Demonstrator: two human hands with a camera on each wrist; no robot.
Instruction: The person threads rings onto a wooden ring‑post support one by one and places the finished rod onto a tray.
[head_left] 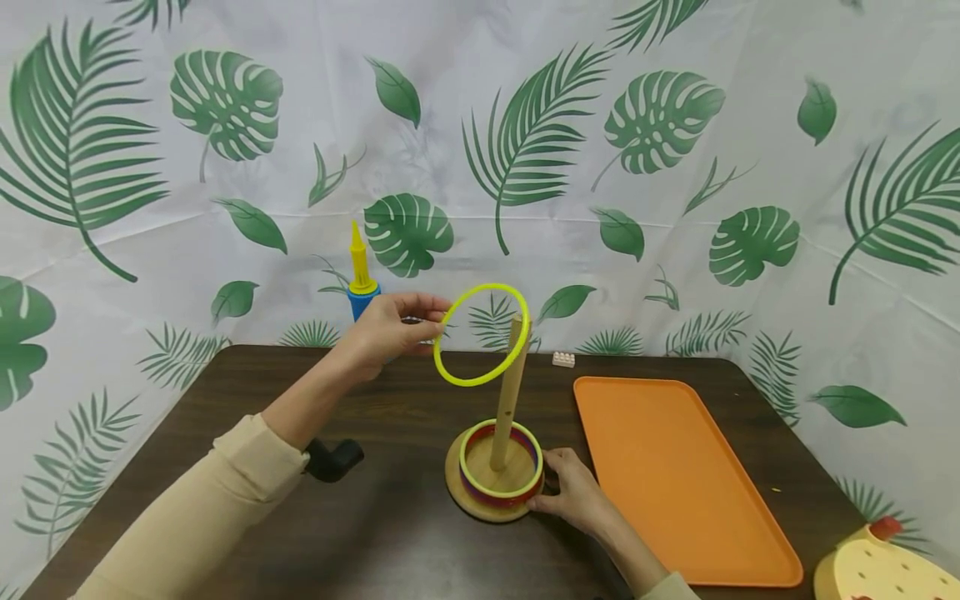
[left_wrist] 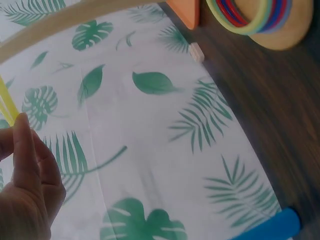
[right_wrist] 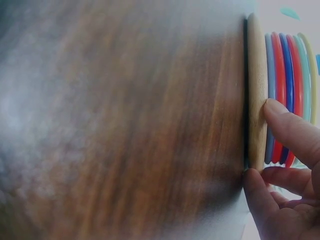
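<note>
One thin yellow ring (head_left: 482,334) is pinched at its left edge between the thumb and fingertips of the left hand (head_left: 386,332), held in the air above the table (head_left: 390,533). The ring is tilted, its upper rim leaning back toward the leaf-print backdrop (head_left: 525,125), and the tip of the peg (head_left: 510,392) shows inside its right-hand side. The peg is a plain wooden dowel, its long axis near upright with a slight lean to the right, a small hole partway down it. It rises from a round wooden base (head_left: 465,492) that lies flat on the dark wood-grain table.

Several smooth rings (head_left: 501,487) are stacked on the base around the foot of the peg: yellow on top, with red, blue and purple edges below. The right hand (head_left: 573,496) grips the right edge of the base, its thumb and fingers curled against the rim and the stack.

An orange tray (head_left: 675,475), flat with rounded corners, lies just right of the base. A blue and yellow pump (head_left: 362,275) stands at the back, near a small white brick (head_left: 563,359). No writing can be read.
</note>
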